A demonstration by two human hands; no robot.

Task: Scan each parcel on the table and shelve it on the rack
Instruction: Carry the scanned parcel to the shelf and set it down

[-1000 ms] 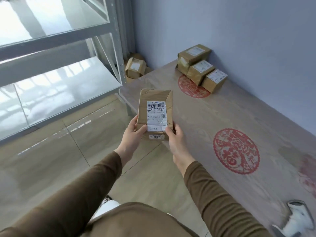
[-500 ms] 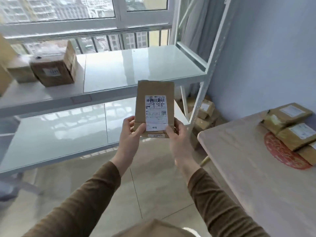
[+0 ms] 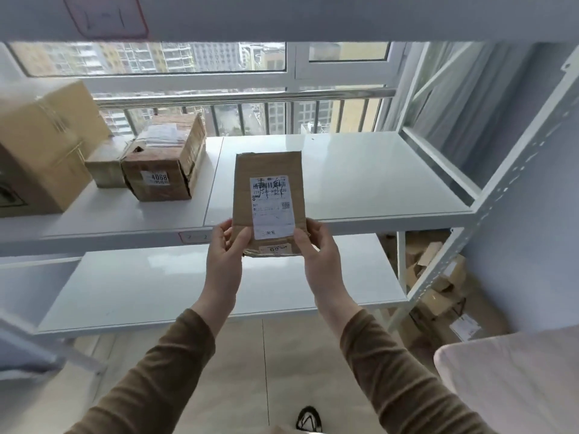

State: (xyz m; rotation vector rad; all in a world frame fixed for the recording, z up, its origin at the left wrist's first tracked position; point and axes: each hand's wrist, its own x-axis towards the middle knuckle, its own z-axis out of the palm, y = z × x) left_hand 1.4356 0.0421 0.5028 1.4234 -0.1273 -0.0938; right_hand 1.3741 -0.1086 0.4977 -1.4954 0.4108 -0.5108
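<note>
Both hands hold a flat brown cardboard parcel [image 3: 268,198] upright in the air, in front of the front edge of the rack's middle shelf [image 3: 360,170], label facing the camera. The left hand [image 3: 226,256] pinches its lower left corner, thumb on the face and fingers curled behind; the right hand [image 3: 318,252] clamps the lower right corner the same way.

The parcel looks thin, light and fairly stiff, with creased, taped flaps, so it should slide flat onto the bare right half of that shelf. A grip along the lower edge, as now, keeps the labels uncovered.

Its white shipping label [image 3: 272,207] carries a barcode scrawled over in black marker, a partly legible number beginning "159", a small QR code and "淘宝" at the bottom. A yellow sticker [image 3: 273,248] below it reads "62" or similar. On the shelf's left half, a taped box [image 3: 164,158] bears a tag reading "4068".
</note>
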